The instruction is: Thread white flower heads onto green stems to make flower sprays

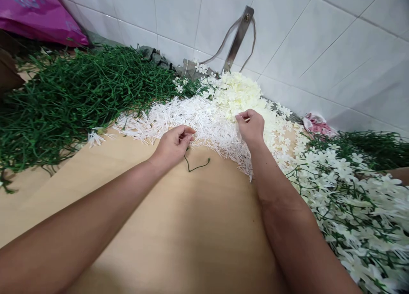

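My left hand [175,144] is closed in a pinch on a thin green stem [189,168], whose bent lower part hangs over the tan board [153,226]. My right hand [251,125] is closed, with thumb and forefinger together at the edge of the cream flower pile [238,91]; what they hold, if anything, is too small to tell. Between and behind both hands lies a heap of thin white strands [191,115]. Loose cream blossoms spread beside my right forearm.
Green stems [96,81] are heaped at the left. Assembled white flowers on green stems [345,191] fill the right. A metal bar [238,40] leans on the tiled wall [287,30]. A pink bag [38,15] and a pink-white cloth [318,124] lie near it.
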The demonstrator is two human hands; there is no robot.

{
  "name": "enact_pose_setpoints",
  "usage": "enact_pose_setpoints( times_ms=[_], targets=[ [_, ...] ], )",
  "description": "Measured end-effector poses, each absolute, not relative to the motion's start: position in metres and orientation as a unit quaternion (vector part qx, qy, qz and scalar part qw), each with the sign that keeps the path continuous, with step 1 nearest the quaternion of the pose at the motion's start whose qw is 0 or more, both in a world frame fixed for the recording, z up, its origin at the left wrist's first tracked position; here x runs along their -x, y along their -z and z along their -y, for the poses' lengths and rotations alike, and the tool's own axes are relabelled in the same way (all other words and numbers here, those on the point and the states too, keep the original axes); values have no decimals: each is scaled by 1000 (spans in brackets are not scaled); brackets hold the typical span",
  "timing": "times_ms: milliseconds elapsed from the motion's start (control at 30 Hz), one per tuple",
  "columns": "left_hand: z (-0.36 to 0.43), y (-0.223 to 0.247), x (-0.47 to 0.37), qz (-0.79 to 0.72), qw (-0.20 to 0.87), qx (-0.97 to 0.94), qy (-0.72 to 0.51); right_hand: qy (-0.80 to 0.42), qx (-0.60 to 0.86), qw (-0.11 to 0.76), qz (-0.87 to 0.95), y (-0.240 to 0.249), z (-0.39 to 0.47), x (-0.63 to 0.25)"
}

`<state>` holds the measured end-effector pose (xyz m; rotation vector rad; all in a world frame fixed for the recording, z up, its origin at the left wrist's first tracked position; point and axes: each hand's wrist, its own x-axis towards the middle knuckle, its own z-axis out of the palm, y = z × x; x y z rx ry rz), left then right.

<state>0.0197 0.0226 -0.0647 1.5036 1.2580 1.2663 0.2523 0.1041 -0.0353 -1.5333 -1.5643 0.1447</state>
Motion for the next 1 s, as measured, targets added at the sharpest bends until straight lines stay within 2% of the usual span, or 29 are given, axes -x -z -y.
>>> enact_pose_setpoints(
  times_ms=[100, 200, 400, 567, 667, 767, 867, 1000],
  targets=[
    [-23, 64, -21, -491, 424, -563, -511, -121, 567, 517, 630, 28, -100, -247],
    [-23, 62, -23, -485, 461, -534, -517, -195, 499, 540, 649, 26, -92, -232],
    [-24, 53, -25, -466, 502, -481, -547, -330, 391, 492, 704, 30, -69, -193],
    [-24, 47, -23, -479, 468, -484, -564, -392, 361, 455, 713, 32, -55, -178],
    [-23, 46, -20, -454, 499, -481, -560, -335, 352, 446, 752, 31, -50, -177],
    [-23, 46, -16, -432, 556, -455, -545, -196, 307, 441, 820, 28, -45, -176],
    [-24, 45, -13, -427, 600, -425, -526, -77, 251, 401, 878, 26, -41, -174],
    [-26, 42, -9, -437, 600, -413, -528, -32, 236, 350, 906, 26, -37, -171]
  ],
)
